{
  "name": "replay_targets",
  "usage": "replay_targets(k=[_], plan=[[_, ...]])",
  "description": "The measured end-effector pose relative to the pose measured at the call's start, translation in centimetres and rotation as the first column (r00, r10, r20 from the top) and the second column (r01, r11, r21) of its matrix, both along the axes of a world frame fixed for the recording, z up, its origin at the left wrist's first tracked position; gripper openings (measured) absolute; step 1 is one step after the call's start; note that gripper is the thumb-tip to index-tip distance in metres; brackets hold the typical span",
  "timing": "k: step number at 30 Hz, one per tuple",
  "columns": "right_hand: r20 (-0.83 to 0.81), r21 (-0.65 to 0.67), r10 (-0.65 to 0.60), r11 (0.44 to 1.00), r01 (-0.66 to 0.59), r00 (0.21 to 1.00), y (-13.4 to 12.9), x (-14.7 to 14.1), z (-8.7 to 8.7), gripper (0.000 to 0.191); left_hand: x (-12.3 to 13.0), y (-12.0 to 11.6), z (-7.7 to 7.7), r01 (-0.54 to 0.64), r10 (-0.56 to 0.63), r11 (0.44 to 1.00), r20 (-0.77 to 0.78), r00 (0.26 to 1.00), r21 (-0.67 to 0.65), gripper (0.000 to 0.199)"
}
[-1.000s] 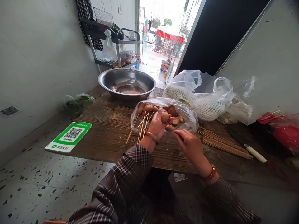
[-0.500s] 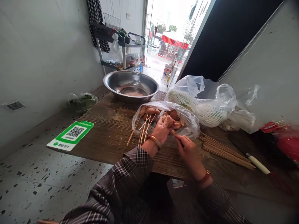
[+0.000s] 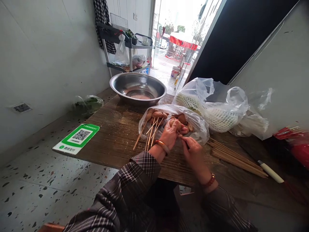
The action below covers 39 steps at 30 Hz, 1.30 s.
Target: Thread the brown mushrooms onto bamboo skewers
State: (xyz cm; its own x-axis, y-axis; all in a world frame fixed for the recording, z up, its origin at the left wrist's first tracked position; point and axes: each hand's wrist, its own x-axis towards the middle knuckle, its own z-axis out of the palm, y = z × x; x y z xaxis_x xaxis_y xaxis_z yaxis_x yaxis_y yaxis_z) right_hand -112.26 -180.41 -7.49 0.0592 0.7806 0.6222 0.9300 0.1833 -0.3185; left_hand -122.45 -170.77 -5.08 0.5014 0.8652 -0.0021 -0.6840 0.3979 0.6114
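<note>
Round brown mushroom [image 3: 175, 123] gripped in left hand [image 3: 169, 135] now sits nearer right hand [image 3: 193, 150], which pinches thin wooden skewer [image 3: 179, 132]; likely deeper threading

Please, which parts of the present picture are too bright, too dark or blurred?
In the head view, the doorway is washed out by daylight; the basin shows bright reflections; the right sleeve sinks into shadow; the red thing at the right edge looks blurred; the left hand is fairly clear.
</note>
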Motion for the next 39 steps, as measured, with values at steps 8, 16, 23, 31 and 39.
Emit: replay_targets(k=[8, 16, 23, 31, 39], plan=[[0.016, 0.022, 0.005, 1.0, -0.006, 1.0, 1.2, -0.3, 0.7, 0.026, 0.3, -0.4, -0.6, 0.024, -0.026, 0.997, 0.022, 0.999, 0.072, 0.052], [-0.009, 0.018, -0.017, 1.0, 0.017, 1.0, 1.7, -0.9, 0.8, 0.027, 0.3, -0.3, -0.5, 0.023, -0.024, 0.996, 0.01, 1.0, 0.088, 0.056], [-0.014, 0.007, -0.026, 1.0, 0.026, 1.0, 2.6, -1.1, 0.8, 0.028, 0.3, -0.2, -0.3, 0.004, -0.007, 0.996, 0.03, 1.0, 0.093, 0.059], [-0.051, -0.083, 0.009, 0.996, -0.013, 0.999, 2.1, -0.8, 1.2, 0.023, 0.0, 0.2, -0.4, 0.013, -0.002, 0.996, -0.122, 0.993, 0.091, 0.058], [-0.034, -0.171, -0.011, 0.985, 0.005, 0.999, -0.4, -0.1, 2.7, 0.025, -0.1, 0.5, -0.2, 0.029, 0.016, 0.984, -0.253, 0.967, 0.173, 0.05]])
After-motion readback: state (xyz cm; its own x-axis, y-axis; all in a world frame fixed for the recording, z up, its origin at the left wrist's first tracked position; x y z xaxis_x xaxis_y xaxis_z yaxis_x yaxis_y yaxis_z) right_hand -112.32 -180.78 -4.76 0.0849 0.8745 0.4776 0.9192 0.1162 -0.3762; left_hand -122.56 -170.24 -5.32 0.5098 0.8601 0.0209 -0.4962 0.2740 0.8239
